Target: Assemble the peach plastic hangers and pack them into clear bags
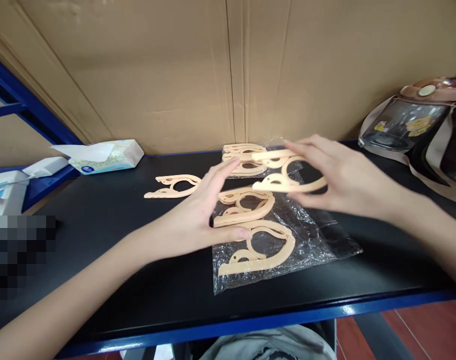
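My right hand (325, 172) grips a beige folding clothes hanger (306, 187) by its curved side, its two arm ends pointing left. Fingers and thumb spread, my left hand (198, 210) is open and holds nothing. It hovers by the left side of a clear plastic bag (314, 250). Two folded beige hangers (258, 265) lie on or in this bag; I cannot tell which. Partly behind my left fingers, another folded hanger (179, 185) rests on the black tabletop. More hangers in clear wrapping (245, 148) lie farther back, partly hidden by my hands.
A tissue pack (119, 155) sits at the back left near a blue metal frame (36, 115). White items (6, 192) are at the left edge. At the back right stands a strapped drink bottle (408, 125). Cardboard (156, 75) forms the back; the table (156, 300) has a blue front edge.
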Tool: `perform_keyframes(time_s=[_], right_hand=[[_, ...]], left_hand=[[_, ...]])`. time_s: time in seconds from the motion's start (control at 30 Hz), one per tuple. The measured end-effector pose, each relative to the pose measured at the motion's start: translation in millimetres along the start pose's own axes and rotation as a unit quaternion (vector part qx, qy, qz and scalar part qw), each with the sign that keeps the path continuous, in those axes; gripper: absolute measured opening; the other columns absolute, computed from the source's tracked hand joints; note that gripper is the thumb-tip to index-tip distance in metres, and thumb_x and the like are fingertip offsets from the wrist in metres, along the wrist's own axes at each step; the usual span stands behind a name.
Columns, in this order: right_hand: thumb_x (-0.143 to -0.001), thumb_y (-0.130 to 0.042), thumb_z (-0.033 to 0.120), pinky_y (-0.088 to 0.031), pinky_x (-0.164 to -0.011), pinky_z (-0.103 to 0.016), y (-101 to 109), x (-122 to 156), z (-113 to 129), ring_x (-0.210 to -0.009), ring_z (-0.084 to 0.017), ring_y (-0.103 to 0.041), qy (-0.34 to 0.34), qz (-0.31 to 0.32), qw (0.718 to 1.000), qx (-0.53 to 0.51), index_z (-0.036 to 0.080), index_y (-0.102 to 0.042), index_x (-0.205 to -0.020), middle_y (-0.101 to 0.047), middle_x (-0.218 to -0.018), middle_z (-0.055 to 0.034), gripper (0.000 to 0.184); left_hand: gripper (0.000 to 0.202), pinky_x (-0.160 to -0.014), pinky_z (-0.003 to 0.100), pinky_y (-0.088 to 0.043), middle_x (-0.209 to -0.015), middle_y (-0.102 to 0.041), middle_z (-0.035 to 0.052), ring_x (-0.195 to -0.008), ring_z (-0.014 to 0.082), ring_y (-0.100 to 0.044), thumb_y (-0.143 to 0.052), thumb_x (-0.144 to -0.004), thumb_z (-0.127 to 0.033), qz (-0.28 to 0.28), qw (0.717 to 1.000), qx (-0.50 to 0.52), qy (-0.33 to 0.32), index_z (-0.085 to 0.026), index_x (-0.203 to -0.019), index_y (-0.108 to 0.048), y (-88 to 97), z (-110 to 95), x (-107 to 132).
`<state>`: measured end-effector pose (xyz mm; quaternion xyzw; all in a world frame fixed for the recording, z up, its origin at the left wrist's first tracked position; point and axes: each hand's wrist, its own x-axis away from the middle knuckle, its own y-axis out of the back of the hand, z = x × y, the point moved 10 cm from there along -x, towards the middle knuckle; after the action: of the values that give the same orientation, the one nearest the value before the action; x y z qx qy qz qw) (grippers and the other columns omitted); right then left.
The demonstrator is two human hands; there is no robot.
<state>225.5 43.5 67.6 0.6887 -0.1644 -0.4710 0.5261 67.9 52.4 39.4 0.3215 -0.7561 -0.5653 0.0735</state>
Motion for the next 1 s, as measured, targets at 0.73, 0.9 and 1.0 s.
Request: perform_keyframes(time_s=[0.73, 0.9, 1.0], right_hand=[[-0.079, -0.069, 0.036, -0.048, -0.066, -0.025, -50.6, 37.8, -12.1, -0.083, -0.018, -0.062, -0.044, 0.376, 0.89, -0.255, 0.028, -0.059, -0.118, -0.067, -0.099, -0.0013, 0.041], [-0.081, -0.068, 0.046, -0.049, -0.073, -0.029, -62.6, 30.5, -7.9, -0.093, -0.021, -0.062, -0.044, 0.347, 0.885, -0.307, 0.028, -0.058, -0.116, -0.066, -0.106, -0.001, 0.04], [-0.085, -0.064, 0.047, -0.05, -0.074, -0.029, -68.3, 30.3, -10.0, -0.093, -0.021, -0.062, -0.058, 0.343, 0.877, -0.33, 0.028, -0.057, -0.116, -0.066, -0.105, -0.0008, 0.038]], left_hand=[[0.109, -0.115, 0.057, -0.017, -0.162, 0.008, 0.0093, -0.147, 0.0348, 0.009, -0.068, -0.074, -0.066, 0.276, 0.96, -0.015, 0.04, -0.035, -0.154, -0.002, -44.6, 31.4, 20.0], [0.108, -0.116, 0.056, -0.015, -0.162, 0.011, 0.0078, -0.147, 0.0332, 0.012, -0.067, -0.075, -0.067, 0.283, 0.958, -0.014, 0.042, -0.033, -0.155, -0.003, -47.3, 32.8, 20.7], [0.108, -0.116, 0.056, -0.014, -0.161, 0.013, 0.0072, -0.147, 0.0335, 0.013, -0.067, -0.075, -0.067, 0.286, 0.957, -0.013, 0.045, -0.033, -0.155, -0.002, -47.5, 33.9, 21.1]])
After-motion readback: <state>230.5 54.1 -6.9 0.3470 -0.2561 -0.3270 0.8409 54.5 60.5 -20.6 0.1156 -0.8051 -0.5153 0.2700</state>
